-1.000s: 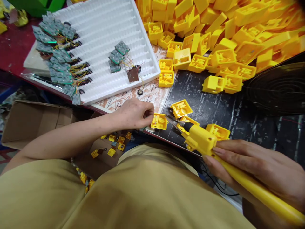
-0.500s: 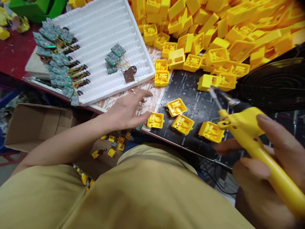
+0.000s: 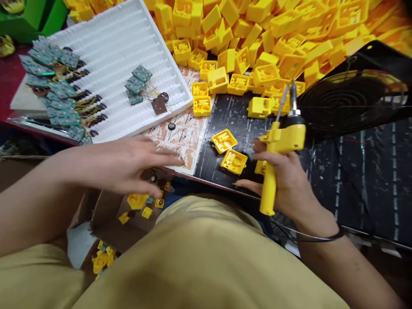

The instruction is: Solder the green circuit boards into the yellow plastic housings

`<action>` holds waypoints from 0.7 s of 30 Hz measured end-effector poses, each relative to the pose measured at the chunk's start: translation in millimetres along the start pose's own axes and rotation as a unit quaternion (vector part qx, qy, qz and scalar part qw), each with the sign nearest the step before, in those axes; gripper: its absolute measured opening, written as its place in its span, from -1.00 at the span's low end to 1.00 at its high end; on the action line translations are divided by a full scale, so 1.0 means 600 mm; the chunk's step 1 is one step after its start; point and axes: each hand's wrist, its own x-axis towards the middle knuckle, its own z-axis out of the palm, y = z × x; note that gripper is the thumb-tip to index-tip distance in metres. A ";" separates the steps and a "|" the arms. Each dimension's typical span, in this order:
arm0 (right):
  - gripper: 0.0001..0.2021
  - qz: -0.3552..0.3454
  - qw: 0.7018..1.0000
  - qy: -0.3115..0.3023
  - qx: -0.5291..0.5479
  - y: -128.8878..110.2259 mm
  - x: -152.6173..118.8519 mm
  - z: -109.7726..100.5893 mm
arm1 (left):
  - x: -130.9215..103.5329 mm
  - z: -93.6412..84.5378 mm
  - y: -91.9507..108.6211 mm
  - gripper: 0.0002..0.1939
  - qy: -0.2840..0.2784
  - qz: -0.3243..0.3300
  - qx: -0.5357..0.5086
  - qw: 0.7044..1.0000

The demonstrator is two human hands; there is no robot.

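Note:
My right hand [image 3: 286,180] is wrapped round a yellow soldering gun [image 3: 283,141], whose metal tip points away from me. Partly hidden behind the gun's handle is a yellow plastic housing [image 3: 259,167]; I cannot tell whether my fingers touch it. Two more open yellow housings, one nearer [image 3: 234,162] and one farther [image 3: 224,140], lie to the left on the black mat. My left hand [image 3: 128,165], fingers apart, hangs over the table's front edge. Just under it, a yellow housing [image 3: 137,201] is over the cardboard box [image 3: 112,214], apart from the fingers.
A white foam tray [image 3: 112,38] bears green circuit boards with wires and small round black parts. One round black part [image 3: 171,126] lies on the patterned sheet. Yellow housings [image 3: 222,38] are heaped at the back. A black fan [image 3: 337,98] stands at right.
My left hand has moved left off the table edge, and the housing beside it is now over the box. The soldering gun has swung upright and moved left. The view has shifted.

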 end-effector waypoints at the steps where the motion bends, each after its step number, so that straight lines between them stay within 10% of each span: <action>1: -0.47 -0.007 1.000 -0.009 -0.001 -0.001 0.002 0.006 | 0.021 0.013 0.000 -0.39 -0.002 0.005 0.007 1.000; 8: -0.61 -0.029 0.998 -0.051 -0.012 0.020 0.006 0.004 | 0.165 0.135 -0.016 -0.46 -0.075 0.049 0.054 0.994; 15: -0.63 -0.026 0.998 -0.055 0.022 0.060 -0.031 -0.021 | 0.159 0.158 0.039 -0.39 -0.038 0.037 0.040 0.998; 21: -0.49 0.027 0.996 -0.077 0.030 0.068 -0.059 -0.056 | 0.175 0.123 -0.054 -0.57 0.027 -0.150 0.161 0.975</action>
